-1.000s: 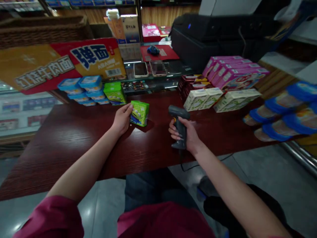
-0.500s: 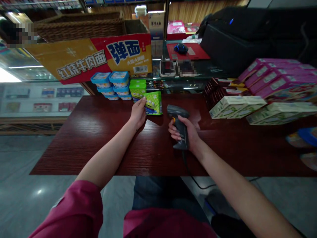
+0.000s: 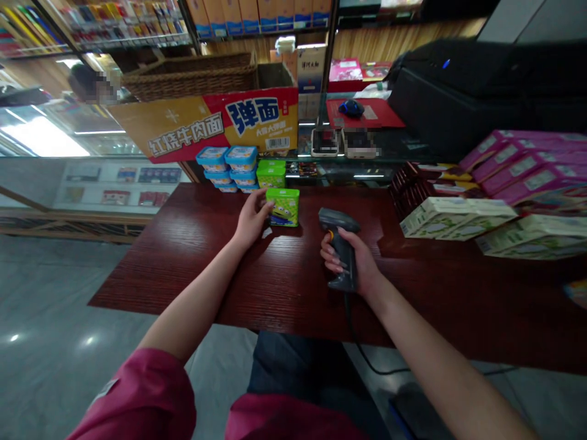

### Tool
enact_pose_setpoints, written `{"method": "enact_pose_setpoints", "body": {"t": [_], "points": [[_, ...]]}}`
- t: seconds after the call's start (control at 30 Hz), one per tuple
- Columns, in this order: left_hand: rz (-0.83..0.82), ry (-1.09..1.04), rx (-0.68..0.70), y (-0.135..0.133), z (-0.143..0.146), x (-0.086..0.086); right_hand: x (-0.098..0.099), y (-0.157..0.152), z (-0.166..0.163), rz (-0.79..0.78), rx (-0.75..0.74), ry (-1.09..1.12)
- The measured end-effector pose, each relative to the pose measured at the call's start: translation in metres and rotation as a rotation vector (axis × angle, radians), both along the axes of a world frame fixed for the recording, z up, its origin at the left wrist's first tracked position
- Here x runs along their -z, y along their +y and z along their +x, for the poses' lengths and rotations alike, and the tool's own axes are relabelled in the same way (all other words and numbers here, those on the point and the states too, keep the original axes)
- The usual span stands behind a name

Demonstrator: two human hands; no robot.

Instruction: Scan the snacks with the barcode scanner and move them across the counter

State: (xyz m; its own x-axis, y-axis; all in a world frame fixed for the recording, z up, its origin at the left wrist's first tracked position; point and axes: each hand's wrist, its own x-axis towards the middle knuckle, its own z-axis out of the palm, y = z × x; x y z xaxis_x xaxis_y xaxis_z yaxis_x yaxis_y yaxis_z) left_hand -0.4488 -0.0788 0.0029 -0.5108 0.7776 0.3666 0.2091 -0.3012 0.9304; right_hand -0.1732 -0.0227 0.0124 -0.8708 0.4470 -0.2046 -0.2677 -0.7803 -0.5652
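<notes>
My left hand (image 3: 251, 217) grips the left side of a small green box (image 3: 283, 206) with cartoon eyes, which stands on the dark red wooden table (image 3: 192, 256). My right hand (image 3: 355, 260) is wrapped round the handle of a grey barcode scanner (image 3: 342, 241). The scanner's head points toward the far side, just right of the green box. Its cable (image 3: 367, 357) drops off the table's near edge.
Behind the green box stand stacked blue tubs (image 3: 228, 166) and another green box (image 3: 270, 173). A large noodle carton (image 3: 215, 122) leans at the back. White and pink boxes (image 3: 495, 195) fill the right side. Phones (image 3: 342, 142) lie on a glass counter; a black machine (image 3: 468, 91) is behind.
The view has swung left and tilted up. My left hand has slid the green box a little farther away, toward the stacked goods. The scanner hand stays about where it was.
</notes>
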Motion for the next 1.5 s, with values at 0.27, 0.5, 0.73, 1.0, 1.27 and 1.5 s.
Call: {"method": "enact_pose_setpoints", "body": {"t": [0.27,0.5,0.73,1.0,1.27,1.5], "points": [[0.000,0.457,-0.228,-0.003,-0.051,-0.002,0.003,0.001,0.000,0.010,-0.014,0.020],[-0.008,0.578,-0.451,0.001,-0.051,-0.002,0.004,0.001,0.001,0.024,-0.019,0.003],[-0.027,0.424,-0.413,-0.002,-0.039,-0.004,0.004,0.000,0.002,0.042,-0.001,0.008],[-0.078,0.412,-0.444,-0.005,-0.038,-0.006,0.003,-0.002,0.004,0.024,0.026,0.002],[-0.137,0.469,-0.479,-0.002,-0.040,-0.008,0.000,-0.004,0.001,0.018,0.054,-0.006],[-0.023,0.741,-0.512,-0.011,0.010,-0.007,-0.005,-0.014,0.034,0.062,0.254,-0.074]]}}
